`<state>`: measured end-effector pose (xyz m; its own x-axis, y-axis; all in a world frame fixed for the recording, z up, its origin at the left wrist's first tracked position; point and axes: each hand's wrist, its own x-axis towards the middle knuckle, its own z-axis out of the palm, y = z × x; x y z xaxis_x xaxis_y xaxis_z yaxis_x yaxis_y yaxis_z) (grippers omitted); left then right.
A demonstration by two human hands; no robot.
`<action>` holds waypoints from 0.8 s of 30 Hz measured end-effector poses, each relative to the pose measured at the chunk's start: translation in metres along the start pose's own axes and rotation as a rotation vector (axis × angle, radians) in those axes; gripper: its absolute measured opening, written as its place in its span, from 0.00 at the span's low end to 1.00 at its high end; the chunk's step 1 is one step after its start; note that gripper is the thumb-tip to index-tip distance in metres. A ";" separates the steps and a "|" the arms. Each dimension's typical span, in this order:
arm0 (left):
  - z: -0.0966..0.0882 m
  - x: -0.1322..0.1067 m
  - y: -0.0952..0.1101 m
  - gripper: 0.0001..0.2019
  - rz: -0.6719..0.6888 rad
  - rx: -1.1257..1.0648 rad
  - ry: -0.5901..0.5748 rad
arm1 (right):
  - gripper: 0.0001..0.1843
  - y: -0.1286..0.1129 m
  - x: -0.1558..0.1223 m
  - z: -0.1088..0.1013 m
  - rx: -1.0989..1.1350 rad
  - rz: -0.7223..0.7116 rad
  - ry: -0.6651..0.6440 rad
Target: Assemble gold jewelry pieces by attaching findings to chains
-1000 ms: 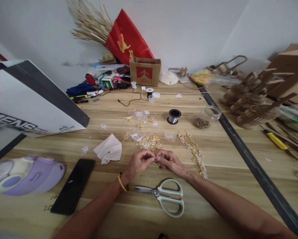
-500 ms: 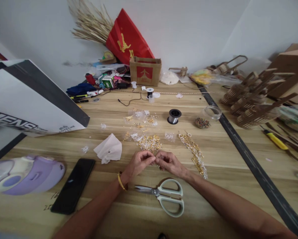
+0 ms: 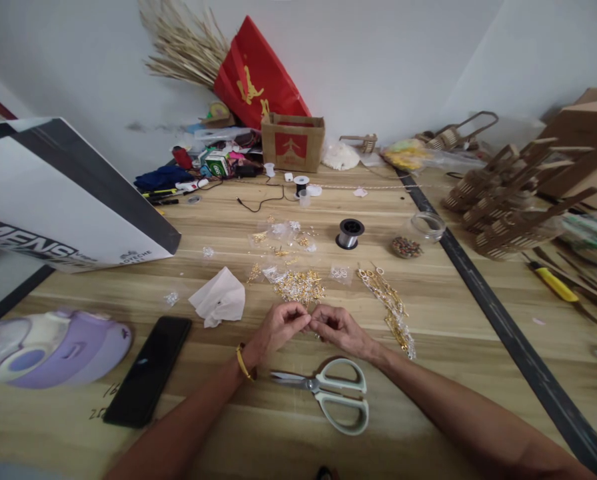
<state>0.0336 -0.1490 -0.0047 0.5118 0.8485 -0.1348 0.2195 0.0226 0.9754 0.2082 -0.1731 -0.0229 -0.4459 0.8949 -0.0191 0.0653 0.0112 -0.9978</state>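
My left hand [image 3: 285,325] and my right hand [image 3: 339,328] meet fingertip to fingertip over the table, both pinched closed. What they pinch is too small to make out; a tiny shiny bit shows below the right fingers. Just beyond them lies a pile of gold and silver beads [image 3: 300,287]. To the right, beaded strands [image 3: 389,308] in gold and silver stretch across the wood. Scissors [image 3: 323,393] with pale green handles rest below my hands, blades pointing left. A crumpled tissue [image 3: 219,298] lies left of my left hand.
A wire spool [image 3: 350,233] and a glass jar of beads [image 3: 413,241] stand farther back. On the left are a black phone [image 3: 148,371], a purple and white bottle [image 3: 73,350] and a large white box [image 3: 68,207]. Woven baskets [image 3: 508,200] and a yellow-handled tool [image 3: 553,280] occupy the right.
The view has shifted very slightly. Both hands keep the same pinched pose in the same place, and nothing on the table has visibly moved.
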 end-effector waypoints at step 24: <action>0.001 0.002 -0.003 0.18 -0.039 -0.102 -0.022 | 0.13 0.007 -0.001 -0.001 -0.027 -0.086 0.009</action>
<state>0.0348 -0.1474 -0.0080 0.5226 0.8343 -0.1756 0.1546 0.1098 0.9819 0.2103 -0.1734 -0.0295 -0.4427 0.8942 0.0670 0.0512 0.0998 -0.9937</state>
